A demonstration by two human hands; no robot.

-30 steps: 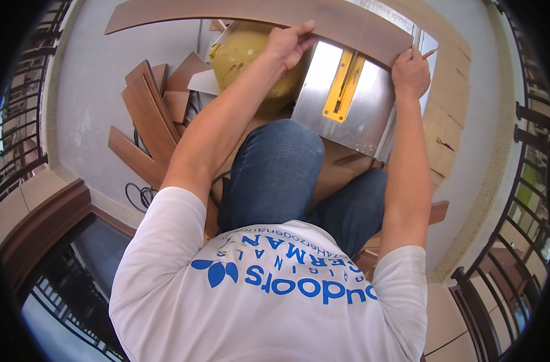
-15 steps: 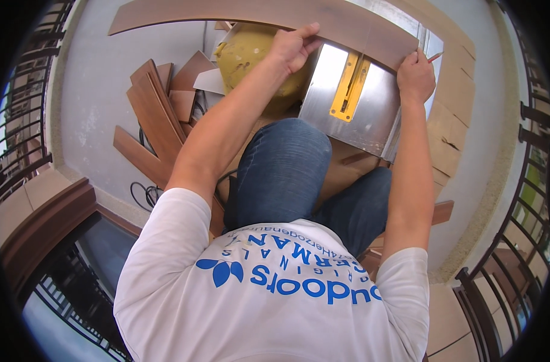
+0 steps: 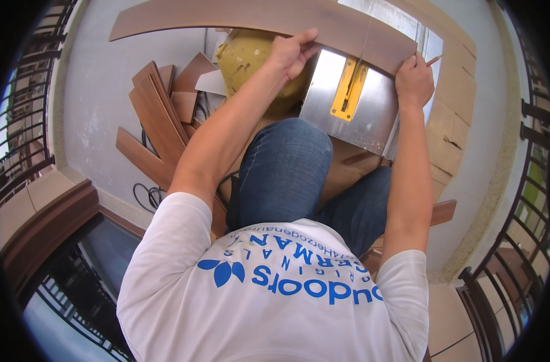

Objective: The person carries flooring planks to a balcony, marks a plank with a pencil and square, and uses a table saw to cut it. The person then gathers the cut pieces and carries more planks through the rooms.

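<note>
**A brown plank (image 3: 269, 17) over a metal table top (image 3: 376, 105)**

Dark railings (image 3: 534, 110) stand on both sides of me. I see my white shirt (image 3: 184, 289) below, and beyond it my bent knees in blue jeans (image 3: 287, 175). The plank is the longest thing before me: its right part lies over the metal table top, and its left end juts well past the table, covering some of a rounded yellow container (image 3: 248, 60). Whether it rests flat on the metal, I cannot tell. Flattened cardboard (image 3: 449, 130) spreads to the right of the table; to the left of the container, loose brown boards (image 3: 157, 114) lean in a heap.

My left hand (image 3: 292, 55) grips the plank's near edge, just left of the table. My right hand (image 3: 415, 79) is closed at the near corner of its right end. Between them, a slotted yellow insert (image 3: 339, 99) sits in the metal. A slim reddish pencil (image 3: 434, 60) pokes out of my right fist. A faint line (image 3: 365, 39) crosses the plank, roughly in line with the slot.
</note>
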